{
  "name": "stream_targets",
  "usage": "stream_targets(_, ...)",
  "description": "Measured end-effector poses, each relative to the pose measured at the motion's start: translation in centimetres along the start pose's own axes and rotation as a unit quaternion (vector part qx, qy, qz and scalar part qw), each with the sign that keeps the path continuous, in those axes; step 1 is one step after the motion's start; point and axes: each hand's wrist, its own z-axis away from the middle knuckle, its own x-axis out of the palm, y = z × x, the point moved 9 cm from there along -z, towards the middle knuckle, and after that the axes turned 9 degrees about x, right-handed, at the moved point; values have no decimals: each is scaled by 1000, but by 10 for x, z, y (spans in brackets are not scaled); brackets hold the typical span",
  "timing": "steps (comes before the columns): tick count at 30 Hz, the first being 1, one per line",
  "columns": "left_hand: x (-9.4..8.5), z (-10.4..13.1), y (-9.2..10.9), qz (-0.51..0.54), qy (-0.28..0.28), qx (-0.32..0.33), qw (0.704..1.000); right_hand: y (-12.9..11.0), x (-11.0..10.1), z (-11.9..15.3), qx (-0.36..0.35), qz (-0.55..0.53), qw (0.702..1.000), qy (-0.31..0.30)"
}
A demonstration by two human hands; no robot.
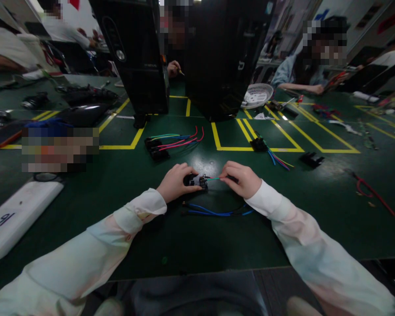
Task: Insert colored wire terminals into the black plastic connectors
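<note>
Near the middle of the green table, my left hand (179, 181) grips a small black connector (203, 182) between thumb and fingers. A thin green wire (213, 178) runs from the connector to my right hand (239, 179), whose fingers are pinched on it. Just below the hands lie blue wires (213, 213) with dark ends. Beyond my left hand sit black connectors (158, 149) with red, pink and green wires. Another black connector (258, 144) with coloured wires lies beyond my right hand, with a black part (312, 159) to its right.
Two tall black computer cases (138, 57) stand at the back of the green table (151, 245). A white case (19, 215) lies at left, a red cable (375, 193) at right, a white basket (258, 94) behind. Other people sit around the far side.
</note>
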Motion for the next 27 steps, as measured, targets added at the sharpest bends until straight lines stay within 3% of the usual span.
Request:
stream_targets(7,1,0,-1,-8,-3,1,1000,1,7,1,1,-13,998,-54)
stream_targets(13,-1,-1,2,-7,3,9,1000,7,-3,-3,38,28,999,26)
stream_targets(18,-1,-1,2,-10,2,10,1000,4,5,-1,24,18,999,-24)
stream_targets(23,-1,-1,2,-9,2,7,1000,0,-3,0,13,8,1000,11)
stream_targets(27,1,-1,1,-10,-1,10,1000,2,4,0,16,19,1000,-16)
